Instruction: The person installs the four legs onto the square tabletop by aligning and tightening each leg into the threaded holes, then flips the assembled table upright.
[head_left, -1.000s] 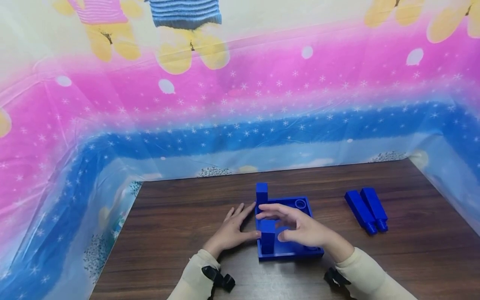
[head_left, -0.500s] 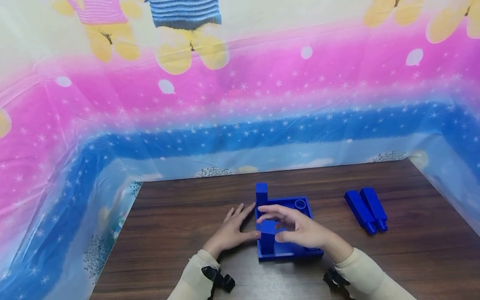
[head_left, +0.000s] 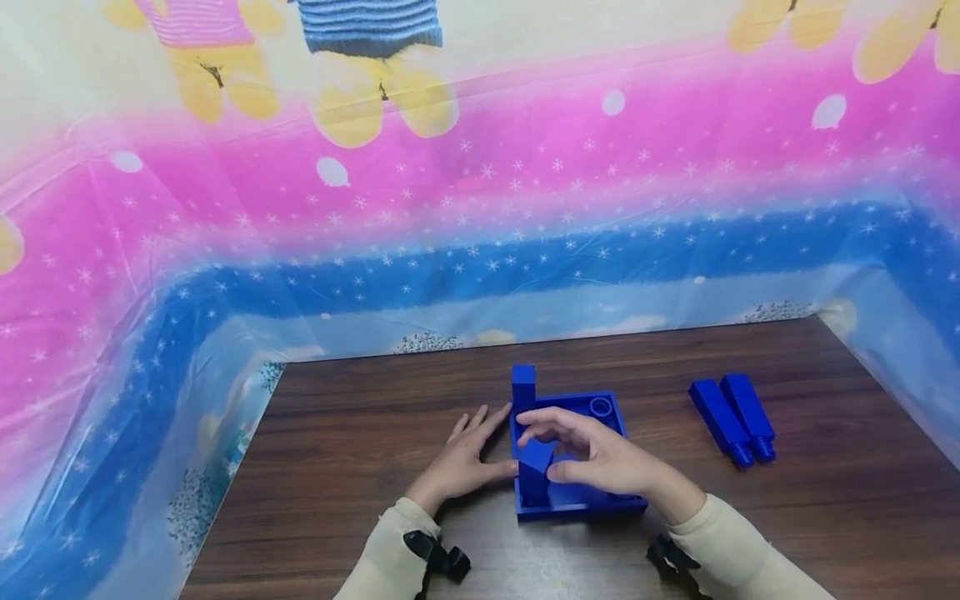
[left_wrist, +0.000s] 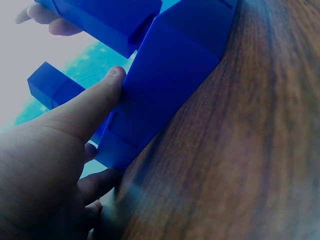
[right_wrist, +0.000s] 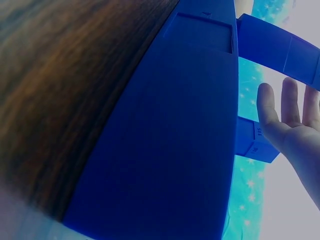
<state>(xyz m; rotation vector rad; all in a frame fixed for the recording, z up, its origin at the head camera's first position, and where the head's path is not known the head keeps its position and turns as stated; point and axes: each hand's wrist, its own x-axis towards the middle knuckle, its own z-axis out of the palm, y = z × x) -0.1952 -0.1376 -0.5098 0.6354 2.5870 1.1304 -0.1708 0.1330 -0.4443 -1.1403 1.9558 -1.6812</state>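
Steadying left hand [head_left: 465,462]: spread wide against the blue tray [head_left: 588,510] along its left edge, seemingly so it wouldn't slide.
Right hand [head_left: 611,454]: curled narrowly around the near post [head_left: 533,487], probably to hold it straight.
Tray: sat mid-tabletop [head_left: 337,433], square and shallow, with a round socket [head_left: 601,407] at its far right corner.
Posts: near post and far post [head_left: 523,387] stood at the tray's left corners, blue and square-sided; two spare posts [head_left: 722,421] lay toward the tabletop's right edge, likely within reach.

The wall of a blue plastic tray [right_wrist: 165,135] stands on the brown wood-grain bench [right_wrist: 55,90]. Past its rim rise a square-sided blue plastic post [right_wrist: 277,50] and, partly behind the bare right hand [right_wrist: 295,127], a smaller-looking blue post [right_wrist: 248,136].
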